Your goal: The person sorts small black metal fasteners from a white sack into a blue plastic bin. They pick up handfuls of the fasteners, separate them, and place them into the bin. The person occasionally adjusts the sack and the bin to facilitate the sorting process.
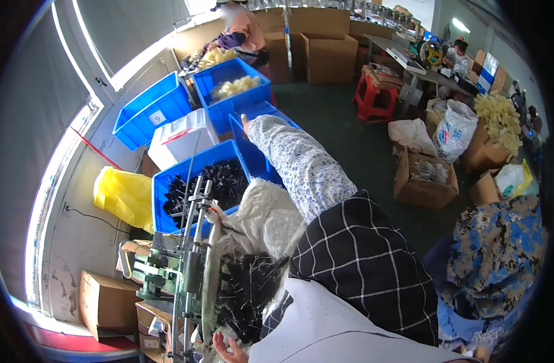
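Note:
My right arm, in a floral sleeve, stretches far forward. My right hand, partly hidden by its cuff, is closed at the rim of a blue plastic bin that looks tilted. Low in the picture, my left hand has its fingers apart and holds nothing. It is beside a white woven sack whose mouth shows many thin black parts. A green bench machine with upright metal rods stands left of the sack. Beyond it, another blue bin holds more black parts.
Farther off are more blue bins, a white box and a yellow bag. Cartons, sacks and a red stool stand to the right. One person works at the back, another at a far table; a camouflage-clad person is close at right.

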